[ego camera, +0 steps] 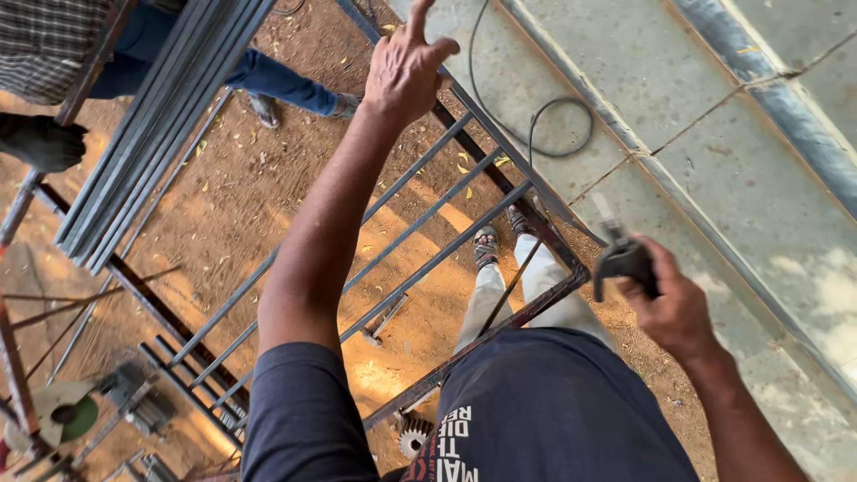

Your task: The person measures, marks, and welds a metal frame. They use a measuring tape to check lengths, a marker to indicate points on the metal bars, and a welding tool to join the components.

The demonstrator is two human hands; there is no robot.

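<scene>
The left hand reaches far forward with its fingers spread apart, the palm resting on the top bar of a metal grille frame; whether the fingers curl around the bar cannot be told. The frame runs slantwise under that hand, its parallel grey bars crossing the space between the outstretched arm and the person's own legs, and its lower dark edge passes just in front of the dark shirt. The right hand is lower and to the right, well apart from the left, closed tightly on a dark tool handle with a short pale tip sticking up from it; this tool sits just beside the frame's right corner. Below the frame, two sandalled feet stand on reddish dirt. A black cable loops over the concrete slab to the right. At upper left a bundle of grey metal strips lies slantwise, with another person's legs in blue trousers beyond it, and a grinder with a green disc rests at lower left.
</scene>
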